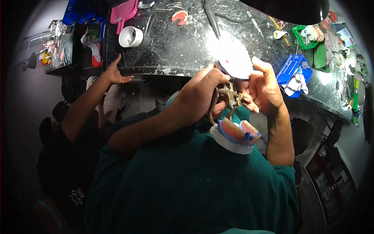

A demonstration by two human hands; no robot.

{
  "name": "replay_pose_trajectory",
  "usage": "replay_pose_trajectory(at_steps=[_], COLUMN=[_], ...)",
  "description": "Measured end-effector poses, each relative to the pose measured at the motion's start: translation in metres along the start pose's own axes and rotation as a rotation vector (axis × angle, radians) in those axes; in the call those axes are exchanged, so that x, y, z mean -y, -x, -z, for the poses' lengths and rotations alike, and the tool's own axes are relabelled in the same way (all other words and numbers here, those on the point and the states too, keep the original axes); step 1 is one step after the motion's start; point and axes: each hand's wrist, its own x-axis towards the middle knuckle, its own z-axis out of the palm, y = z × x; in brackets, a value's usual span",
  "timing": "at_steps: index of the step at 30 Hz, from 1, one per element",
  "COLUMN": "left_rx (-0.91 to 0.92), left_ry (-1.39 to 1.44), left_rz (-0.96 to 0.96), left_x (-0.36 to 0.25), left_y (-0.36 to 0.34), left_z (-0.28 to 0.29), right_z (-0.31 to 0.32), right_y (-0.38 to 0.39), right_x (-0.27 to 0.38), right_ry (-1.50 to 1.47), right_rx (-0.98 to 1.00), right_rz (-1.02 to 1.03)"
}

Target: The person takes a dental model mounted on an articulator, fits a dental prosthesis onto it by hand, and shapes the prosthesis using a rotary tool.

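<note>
Between my hands is a brass-coloured dental articulator (228,94), opened wide. Its far arm carries a plaster cast (237,64), washed out by bright light. On the near arm, close to my chest, a white plaster base bears a pink denture with teeth (233,132) and blue wax-like material round it. My left hand (196,93) is closed round the articulator's left side, thumb near the cast's edge. My right hand (265,87) holds its right side, with curled fingers by the screw and the thumb raised beside the cast. Some fingertips are hidden behind the frame.
On the dark, dusty bench (167,50) lie a handpiece (211,19), a pink horseshoe-shaped dental piece (180,17), a white cup (130,37) and a pink dustpan (124,11). Blue bin (290,70) and green bin (302,37) stand right. A co-worker's hand (117,74) reaches the left edge.
</note>
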Motion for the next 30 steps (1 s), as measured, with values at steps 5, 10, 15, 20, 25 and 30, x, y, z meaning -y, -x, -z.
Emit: replay_pose_trajectory(at_steps=[5,10,15,20,25,30], left_rx=[-0.031,-0.048,0.036,0.259,0.15,0.111], left_ry=[0.054,0.101,0.344,0.624,0.219,0.273], left_rz=[-0.015,-0.025,0.145,0.198,-0.072,-0.118], left_x=[0.0,0.003,-0.008,-0.002,-0.008,-0.004], left_y=[0.0,-0.001,0.002,0.0,0.011,0.007], left_z=[0.0,-0.003,0.0,0.018,0.01,0.007], right_z=[0.004,-0.009,-0.022,-0.014,-0.025,-0.042], right_y=[-0.008,-0.013,-0.017,-0.014,-0.005,0.005], right_x=[-0.005,-0.005,-0.014,-0.017,-0.012,-0.005], right_ry=[-0.095,-0.204,-0.237,-0.234,0.032,0.509], right_rx=[0.022,-0.061,-0.039,0.01,0.026,-0.171], right_rz=[0.028,0.036,0.197,0.181,0.471,0.765])
